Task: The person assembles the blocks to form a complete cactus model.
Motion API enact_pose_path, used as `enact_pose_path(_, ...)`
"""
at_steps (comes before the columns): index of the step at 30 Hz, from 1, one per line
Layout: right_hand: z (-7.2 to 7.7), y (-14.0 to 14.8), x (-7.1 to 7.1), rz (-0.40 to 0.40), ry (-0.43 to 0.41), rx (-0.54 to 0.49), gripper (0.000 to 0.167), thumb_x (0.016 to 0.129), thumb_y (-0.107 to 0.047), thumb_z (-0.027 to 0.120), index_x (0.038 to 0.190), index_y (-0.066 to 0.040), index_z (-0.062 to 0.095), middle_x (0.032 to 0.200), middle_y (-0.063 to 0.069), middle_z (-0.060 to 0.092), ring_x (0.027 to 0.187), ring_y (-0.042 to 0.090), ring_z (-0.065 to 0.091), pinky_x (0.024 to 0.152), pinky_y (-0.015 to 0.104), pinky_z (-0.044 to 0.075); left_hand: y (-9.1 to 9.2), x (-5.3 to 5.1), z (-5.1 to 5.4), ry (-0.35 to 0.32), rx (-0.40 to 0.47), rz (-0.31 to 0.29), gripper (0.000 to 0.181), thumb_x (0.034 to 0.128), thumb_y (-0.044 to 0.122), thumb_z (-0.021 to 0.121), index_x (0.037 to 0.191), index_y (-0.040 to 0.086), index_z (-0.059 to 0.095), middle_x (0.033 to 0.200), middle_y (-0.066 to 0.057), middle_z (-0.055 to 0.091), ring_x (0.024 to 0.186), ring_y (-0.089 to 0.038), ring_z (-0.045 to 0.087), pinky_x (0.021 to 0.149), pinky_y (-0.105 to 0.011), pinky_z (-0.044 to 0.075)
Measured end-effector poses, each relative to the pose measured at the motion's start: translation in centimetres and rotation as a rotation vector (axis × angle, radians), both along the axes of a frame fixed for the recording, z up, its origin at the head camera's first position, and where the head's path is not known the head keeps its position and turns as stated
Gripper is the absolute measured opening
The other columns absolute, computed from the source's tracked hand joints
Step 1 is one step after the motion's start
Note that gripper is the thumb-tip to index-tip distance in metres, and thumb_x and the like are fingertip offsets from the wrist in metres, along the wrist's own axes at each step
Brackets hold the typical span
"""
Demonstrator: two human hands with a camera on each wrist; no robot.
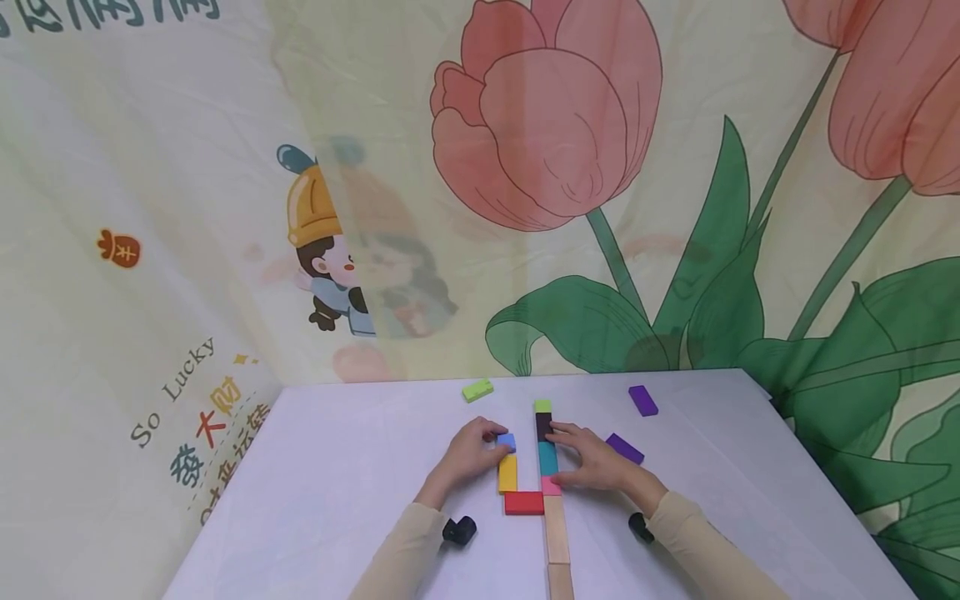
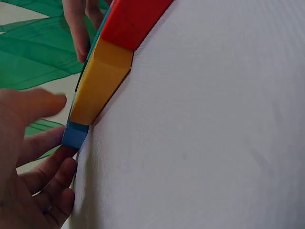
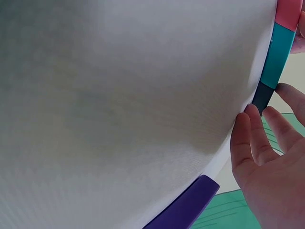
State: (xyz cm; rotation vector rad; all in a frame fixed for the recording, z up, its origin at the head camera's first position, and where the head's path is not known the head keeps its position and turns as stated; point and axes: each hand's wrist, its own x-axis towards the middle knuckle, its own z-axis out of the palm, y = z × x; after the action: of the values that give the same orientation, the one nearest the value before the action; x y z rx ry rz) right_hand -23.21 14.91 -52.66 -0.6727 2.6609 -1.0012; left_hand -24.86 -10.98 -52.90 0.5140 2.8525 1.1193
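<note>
One white table [image 1: 337, 500] bears a block column [image 1: 554, 517] running from 12 to 6 o'clock. At the column's 2 o'clock, the right hand [image 1: 596, 460] rests fingertips against it, gripping nothing. At 10 o'clock, the left hand [image 1: 469, 457] touches the blue block [image 1: 506, 440], thumb apart, so the hold is loose. That block sits at the 12 o'clock end of the yellow block [image 1: 507, 473]; light nudges would probably square it best. Head-view lettering [image 1: 172, 392] at 8 o'clock reads "So Lucky", with "發大财" below; no brand is legible.
</note>
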Motion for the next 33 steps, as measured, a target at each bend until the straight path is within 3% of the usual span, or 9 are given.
enact_pose_path(10,-0.02,-0.17,-0.04,-0.012,-0.004,-0.002,0.073,0.08,-0.037,0.08,0.143,-0.012,0.053,0.154,0.014,0.037,0.141,0.043,0.032,0.104,0.064,0.035,-0.01,-0.37,-0.29,0.003,0.014,0.03,0.02,0.0917,0.019,0.068,0.108,0.009,0.074,0.097,-0.001,0.062,0.09,-0.017,0.056,0.083,-0.034,0.05)
enact_pose_path(20,0.18,-0.18,0.06,-0.011,-0.002,-0.01,0.073,0.08,-0.035,0.08,0.142,-0.01,0.053,0.154,0.015,0.037,0.14,0.045,0.03,0.105,0.066,0.033,-0.21,-0.34,-0.07,-0.026,0.043,0.001,0.021,0.0925,0.021,0.068,0.109,0.01,0.075,0.098,0.001,0.063,0.092,-0.016,0.056,0.086,-0.036,0.05)
enact_pose_path(33,0.2,-0.05,0.11,0.009,0.014,-0.009,0.074,0.081,-0.038,0.079,0.143,-0.008,0.052,0.154,0.016,0.036,0.14,0.046,0.03,0.106,0.067,0.031,-0.37,-0.43,-0.28,-0.007,0.025,-0.05,0.022,0.0903,0.023,0.068,0.106,0.012,0.077,0.098,0.003,0.063,0.092,-0.015,0.056,0.086,-0.035,0.049)
